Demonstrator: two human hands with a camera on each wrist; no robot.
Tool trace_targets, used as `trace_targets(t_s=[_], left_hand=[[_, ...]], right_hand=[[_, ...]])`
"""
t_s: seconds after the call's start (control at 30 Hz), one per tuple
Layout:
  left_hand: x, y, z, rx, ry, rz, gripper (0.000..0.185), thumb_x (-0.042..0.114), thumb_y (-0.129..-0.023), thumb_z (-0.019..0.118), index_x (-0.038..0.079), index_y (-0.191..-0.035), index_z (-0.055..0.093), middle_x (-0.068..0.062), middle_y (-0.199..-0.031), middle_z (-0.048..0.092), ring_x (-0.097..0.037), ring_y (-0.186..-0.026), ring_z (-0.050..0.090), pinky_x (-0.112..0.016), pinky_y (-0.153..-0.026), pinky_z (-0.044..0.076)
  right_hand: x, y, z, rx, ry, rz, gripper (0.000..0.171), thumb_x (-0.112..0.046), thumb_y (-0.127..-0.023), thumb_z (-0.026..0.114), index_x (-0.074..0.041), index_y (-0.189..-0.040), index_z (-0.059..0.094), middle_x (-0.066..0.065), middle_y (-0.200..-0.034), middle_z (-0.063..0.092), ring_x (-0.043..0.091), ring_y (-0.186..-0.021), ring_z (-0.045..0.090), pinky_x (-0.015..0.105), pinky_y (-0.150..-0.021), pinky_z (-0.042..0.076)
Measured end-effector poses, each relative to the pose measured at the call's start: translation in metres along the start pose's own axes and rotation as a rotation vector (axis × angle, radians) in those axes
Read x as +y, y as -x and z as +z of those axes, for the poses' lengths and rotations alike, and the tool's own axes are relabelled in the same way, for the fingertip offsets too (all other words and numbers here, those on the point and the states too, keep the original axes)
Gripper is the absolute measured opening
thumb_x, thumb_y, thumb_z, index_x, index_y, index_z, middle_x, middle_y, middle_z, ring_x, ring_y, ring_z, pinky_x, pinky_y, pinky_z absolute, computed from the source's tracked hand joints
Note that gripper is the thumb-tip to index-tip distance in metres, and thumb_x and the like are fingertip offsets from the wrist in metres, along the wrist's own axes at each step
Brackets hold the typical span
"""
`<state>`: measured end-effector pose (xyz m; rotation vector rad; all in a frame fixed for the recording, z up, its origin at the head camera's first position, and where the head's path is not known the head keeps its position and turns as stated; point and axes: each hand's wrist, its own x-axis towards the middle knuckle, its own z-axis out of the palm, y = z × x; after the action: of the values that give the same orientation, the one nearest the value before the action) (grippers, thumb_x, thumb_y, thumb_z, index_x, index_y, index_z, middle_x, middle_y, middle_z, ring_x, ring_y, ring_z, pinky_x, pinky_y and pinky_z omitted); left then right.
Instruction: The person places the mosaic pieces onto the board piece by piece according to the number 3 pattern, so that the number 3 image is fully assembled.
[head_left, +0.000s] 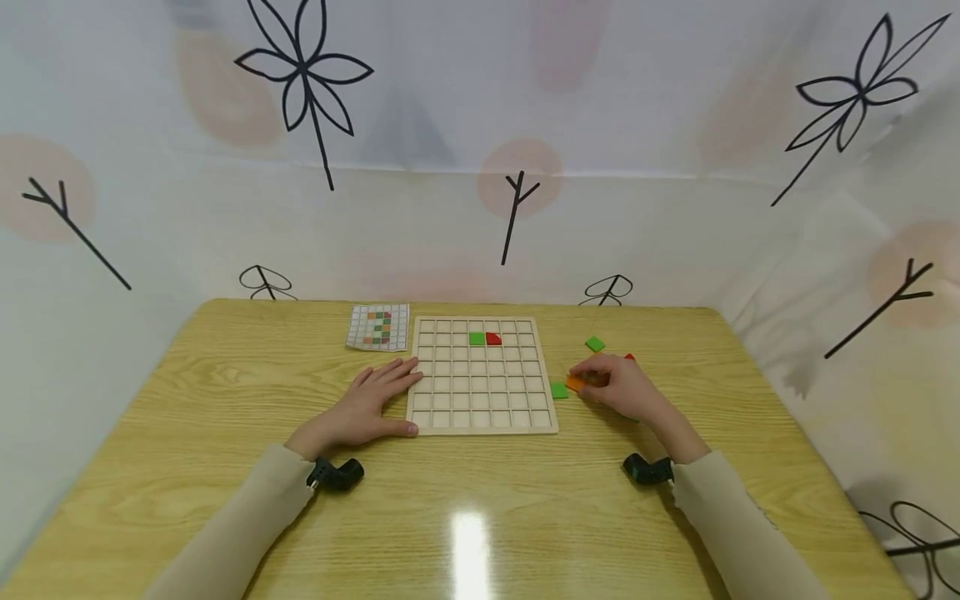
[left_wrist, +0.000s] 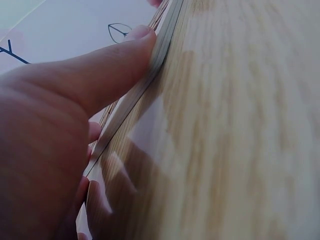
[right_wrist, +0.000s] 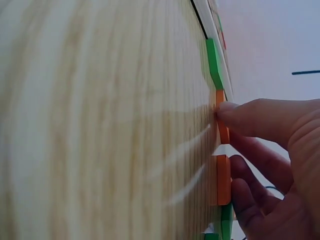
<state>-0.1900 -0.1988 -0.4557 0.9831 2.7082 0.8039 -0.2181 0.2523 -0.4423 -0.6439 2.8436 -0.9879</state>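
Note:
A wooden grid board lies on the table, with a green square tile and a red tile with one rounded corner in neighbouring cells near its far side. My left hand rests along the board's left edge, fingers spread, and its thumb touches the rim in the left wrist view. Right of the board, my right hand pinches an orange tile between thumb and fingers, low over the table. In the right wrist view a second orange tile sits under the other fingers.
Beside the board's right edge lies a green tile; another green tile is farther back. A red tile peeks out behind my right hand. A paper pattern card with coloured squares lies left of the board, near the table's back edge.

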Motion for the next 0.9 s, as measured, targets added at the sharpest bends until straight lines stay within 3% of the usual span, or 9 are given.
trace_targets(t_s=[0.43,0.9], left_hand=[[-0.0047,-0.0007,0.0034,-0.004,-0.002,-0.018,0.088,0.059,-0.089,0.066,0.017,-0.158,0.031,-0.001,-0.166,0.014,-0.026,-0.152,0.008,-0.059,-0.116,0.001],[-0.0021,0.0002,0.0019,0.011,0.004,0.012,0.087,0.056,-0.09,0.067,0.013,-0.157,0.033,-0.007,-0.165,0.017,-0.032,-0.151,0.011,-0.063,-0.114,0.002]], right_hand=[[-0.0018,0.0001,0.001,-0.002,0.058,-0.025,0.03,-0.005,-0.087,0.075,-0.006,-0.117,0.074,0.01,-0.112,0.067,0.024,-0.094,0.062,0.042,-0.079,0.052],[-0.0052,0.0008,-0.0013,0.015,0.041,-0.017,0.041,0.0,-0.084,0.072,0.001,-0.125,0.068,0.013,-0.111,0.062,0.02,-0.084,0.058,0.037,-0.072,0.05]])
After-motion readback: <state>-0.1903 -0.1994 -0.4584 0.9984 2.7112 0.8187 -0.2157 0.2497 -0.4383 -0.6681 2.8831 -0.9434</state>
